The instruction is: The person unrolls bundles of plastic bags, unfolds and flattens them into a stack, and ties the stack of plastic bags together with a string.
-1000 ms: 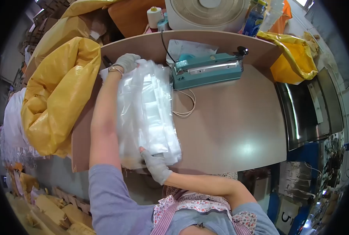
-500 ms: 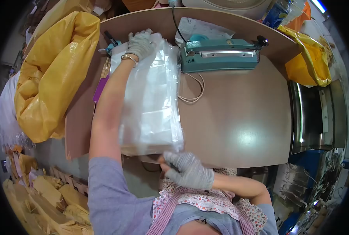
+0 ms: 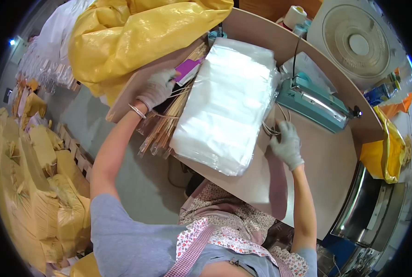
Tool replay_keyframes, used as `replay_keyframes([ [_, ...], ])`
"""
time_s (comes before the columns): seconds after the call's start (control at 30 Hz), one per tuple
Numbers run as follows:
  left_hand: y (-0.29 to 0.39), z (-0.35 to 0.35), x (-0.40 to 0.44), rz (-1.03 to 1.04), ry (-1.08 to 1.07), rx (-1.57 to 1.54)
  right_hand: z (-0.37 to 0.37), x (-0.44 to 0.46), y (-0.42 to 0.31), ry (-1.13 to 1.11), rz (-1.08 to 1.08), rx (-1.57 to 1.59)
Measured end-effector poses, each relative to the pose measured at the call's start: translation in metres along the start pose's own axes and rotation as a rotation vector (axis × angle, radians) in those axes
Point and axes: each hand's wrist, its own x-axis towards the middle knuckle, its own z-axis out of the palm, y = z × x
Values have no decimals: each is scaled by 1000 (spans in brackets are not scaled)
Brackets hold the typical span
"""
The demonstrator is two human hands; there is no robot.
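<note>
My left hand (image 3: 157,87), in a pale glove, is at the left edge of the table with its fingers curled beside a purple card (image 3: 189,68). Thin pale sticks lie just under its fingers; what the fingers grip, if anything, I cannot make out. A bundle of long thin sticks (image 3: 171,122) lies beside it, its near ends wrapped in clear plastic. My gloved right hand (image 3: 287,145) is over the table by a looped white cord (image 3: 269,128), fingers apart and holding nothing visible. Between both hands lies a stack of clear plastic bags (image 3: 222,104).
A teal heat sealer (image 3: 314,104) stands right of the stack. Behind are a fan (image 3: 356,39) and a thread spool (image 3: 294,17). A yellow sack (image 3: 146,44) bulges over the left edge. A raised rim (image 3: 266,30) borders the table's back.
My left hand has left the far end of the bag stack for the sticks on its left. My right hand has moved from my body out over the table. The view has turned.
</note>
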Motion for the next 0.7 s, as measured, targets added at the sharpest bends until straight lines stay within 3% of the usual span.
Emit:
replay_keyframes([
  [0.07, 0, 6, -15, 223, -36, 262, 2, -8, 2, -97, -81, -103],
  [0.13, -5, 18, -21, 209, 10, 288, 9, -12, 6, -58, -82, -177],
  [0.2, -7, 19, -34, 66, 55, 350, 18, -13, 17, -15, -140, -197],
  [0.4, -16, 25, -40, 120, 86, 359, 20, 2, 15, 24, -225, -389],
  [0.5, -12, 30, -23, 71, 180, 268, 9, 15, 25, 42, -92, -245],
  [0.57, 0, 26, -2, -230, 119, 249, -11, 30, 11, 78, 67, -83],
  [0.6, 8, 24, 7, -214, 116, 251, -17, 37, 6, 89, 78, -84],
  [0.67, 35, 15, 25, -199, 1, 298, -26, 55, 0, 21, 296, 161],
  [0.7, 34, 22, 41, -175, -89, 538, -22, 62, 9, -7, 284, 209],
])
